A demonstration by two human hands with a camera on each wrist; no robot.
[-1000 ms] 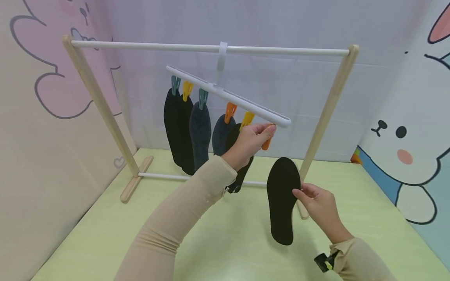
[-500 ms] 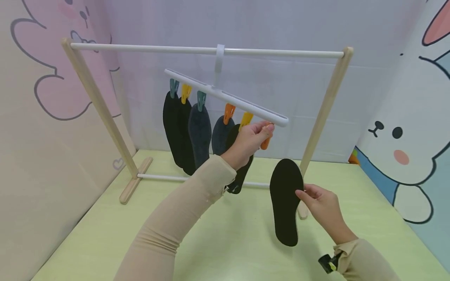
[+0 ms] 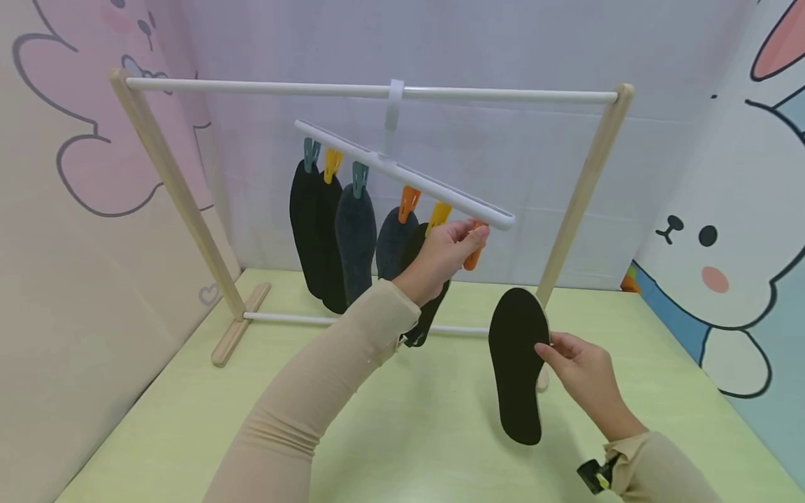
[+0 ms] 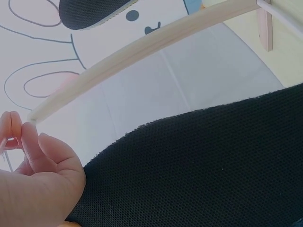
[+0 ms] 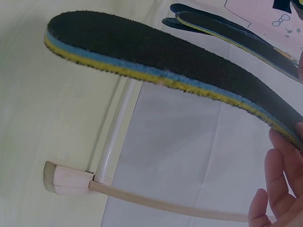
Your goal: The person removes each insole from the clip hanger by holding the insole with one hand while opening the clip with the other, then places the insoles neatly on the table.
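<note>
My left hand [image 3: 443, 255] pinches an orange clothespin [image 3: 475, 257] at the lowered right end of a white clip hanger [image 3: 402, 171]. In my right hand [image 3: 585, 370], thumb and fingers grip the edge of a black insole [image 3: 517, 374], held upright right of and below that clothespin. The right wrist view shows the insole's blue and yellow layered edge [image 5: 161, 78]. Several black and dark grey insoles [image 3: 356, 237] hang from teal, yellow and orange clothespins [image 3: 409, 204] along the hanger. Close by my left hand, one hanging black insole [image 4: 199, 165] fills much of the left wrist view.
The hanger's hook [image 3: 394, 105] loops over the white top rod [image 3: 251, 86] of a wooden-sided rack. Its right post [image 3: 585, 188] stands behind the held insole. A lower rod [image 3: 289, 318] runs just above the pale green table [image 3: 402, 426]. Cartoon-printed panels [image 3: 704, 140] enclose the sides.
My right hand, with the black insole, has shifted slightly to the right and down. My left hand stays on the orange clothespin, and the hanger keeps its tilt.
</note>
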